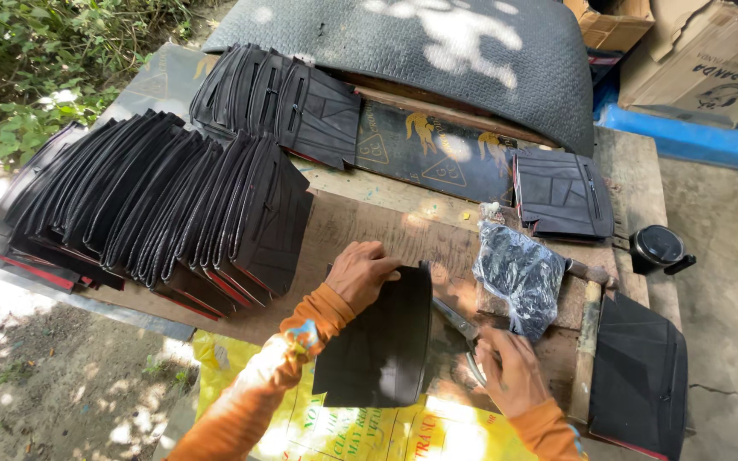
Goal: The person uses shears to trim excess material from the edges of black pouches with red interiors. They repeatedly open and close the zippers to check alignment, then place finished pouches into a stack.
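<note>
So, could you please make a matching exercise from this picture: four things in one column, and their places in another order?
Things:
1. scissors
2. black panel
3. clear bag of black parts
4. big stack of black pieces

Places:
A. far left of the table
B. under the left hand
C. in the right hand
D. just beyond the right hand

Pairs: 1-C, 2-B, 3-D, 4-A

Bare board (360, 226) ahead of my left hand (360, 271) is free; stacked black pieces (155, 205) wall my left, plastic bag (518, 273) blocks my right hand (510, 367).
</note>
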